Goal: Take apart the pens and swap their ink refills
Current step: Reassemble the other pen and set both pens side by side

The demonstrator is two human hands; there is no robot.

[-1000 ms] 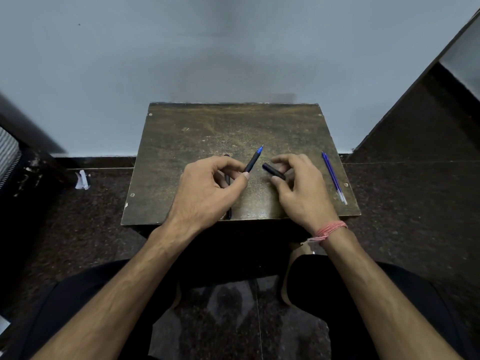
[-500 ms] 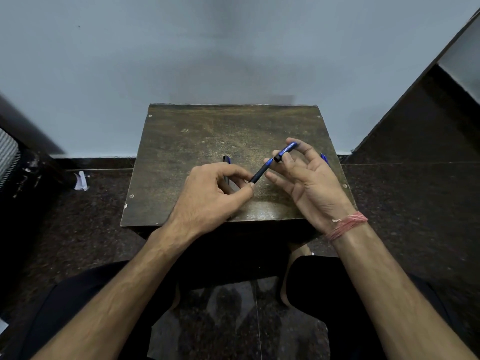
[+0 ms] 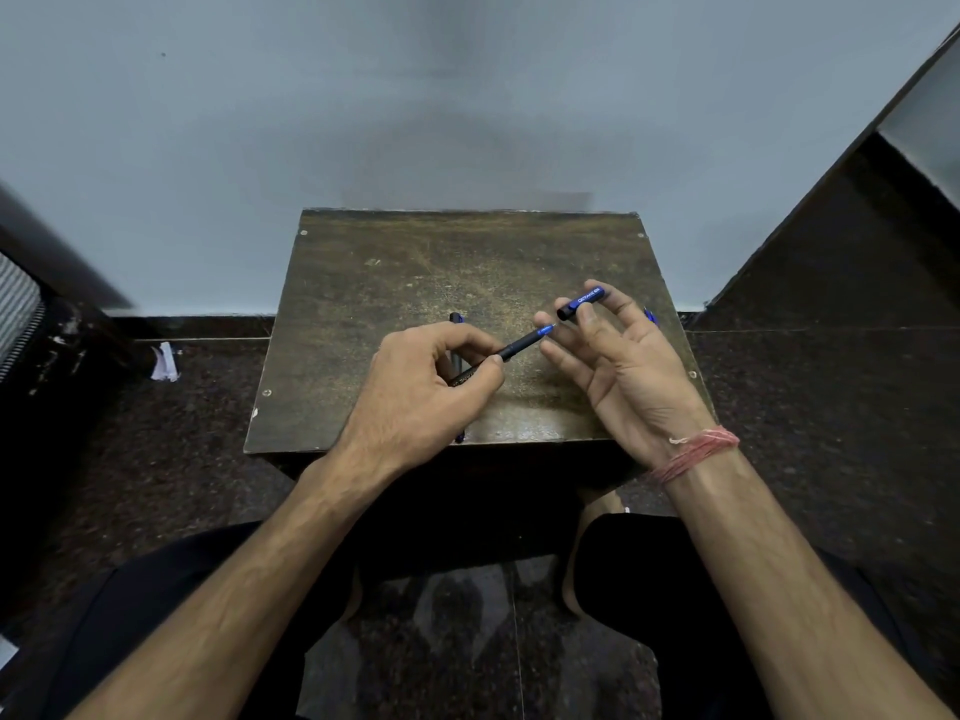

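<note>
White "OCTANE" lettering on blue-and-black pen cap (image 3: 581, 302), pinched at right hand (image 3: 621, 358) fingertips, palm up. Left hand (image 3: 423, 389) grips slim black pen with blue tip (image 3: 519, 345), tip just short of cap, above worn brown wooden desk (image 3: 395, 283). Second dark pen (image 3: 456, 350) on desk behind left hand.

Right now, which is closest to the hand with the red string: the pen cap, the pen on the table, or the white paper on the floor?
From the right hand:
1. pen cap, at its fingertips.
2. pen on the table, behind the left hand.
3. white paper, on the floor, far left.
</note>
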